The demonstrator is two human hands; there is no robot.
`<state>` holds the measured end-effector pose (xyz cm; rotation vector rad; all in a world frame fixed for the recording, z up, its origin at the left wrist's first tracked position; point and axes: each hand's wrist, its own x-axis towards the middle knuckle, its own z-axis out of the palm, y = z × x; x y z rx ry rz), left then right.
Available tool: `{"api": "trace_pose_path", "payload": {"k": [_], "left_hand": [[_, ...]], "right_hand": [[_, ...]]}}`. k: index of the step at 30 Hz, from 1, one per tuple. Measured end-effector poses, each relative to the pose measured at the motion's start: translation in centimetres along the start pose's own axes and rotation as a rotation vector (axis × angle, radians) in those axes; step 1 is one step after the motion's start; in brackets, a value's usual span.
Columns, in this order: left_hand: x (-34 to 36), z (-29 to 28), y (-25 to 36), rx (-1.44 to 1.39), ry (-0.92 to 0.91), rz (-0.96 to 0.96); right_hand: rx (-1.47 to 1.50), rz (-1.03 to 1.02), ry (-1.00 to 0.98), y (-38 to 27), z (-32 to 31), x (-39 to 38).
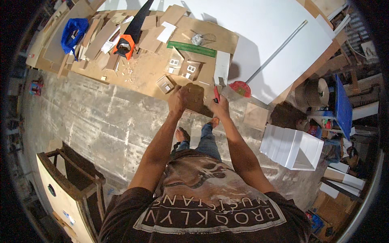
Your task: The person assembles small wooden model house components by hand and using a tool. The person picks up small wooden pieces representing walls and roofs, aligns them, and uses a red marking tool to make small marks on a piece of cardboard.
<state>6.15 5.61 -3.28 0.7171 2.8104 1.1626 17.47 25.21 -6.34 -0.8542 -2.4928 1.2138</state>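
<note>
My right hand (220, 107) is closed around a red and black tool (216, 94) that looks like a utility knife, upright at the table's front edge. My left hand (177, 100) has its fingers curled in at the same edge; whatever they hold, if anything, I cannot make out. Just beyond it sits a small open wooden box piece (165, 84). Farther back stand model house walls (174, 62) with white window frames. A long white strip (222, 65) lies beyond my right hand. A green ruler (192, 48) lies behind the walls.
Wood offcuts (101, 36), an orange-handled saw (125, 46) and a blue bag (74, 34) crowd the table's left. On the white board (300, 48) at right lie a metal rule (279, 50) and a red protractor (241, 88). A white cabinet (285, 146) stands on the floor at right, a wooden frame (67, 182) at lower left.
</note>
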Motion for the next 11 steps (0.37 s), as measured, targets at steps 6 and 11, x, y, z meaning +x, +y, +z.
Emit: {"api": "trace_pose_path", "payload": {"k": [6,11], "left_hand": [[1.4,0.3,-0.8,0.048,-0.082,0.046],[1.9,0.8,-0.4,0.155,-0.176,-0.048]], "right_hand": [[0.012,0.092,-0.056,0.7,-1.0,-1.8],[0.016,0.066,-0.031,3.0,-1.4,-2.2]]}}
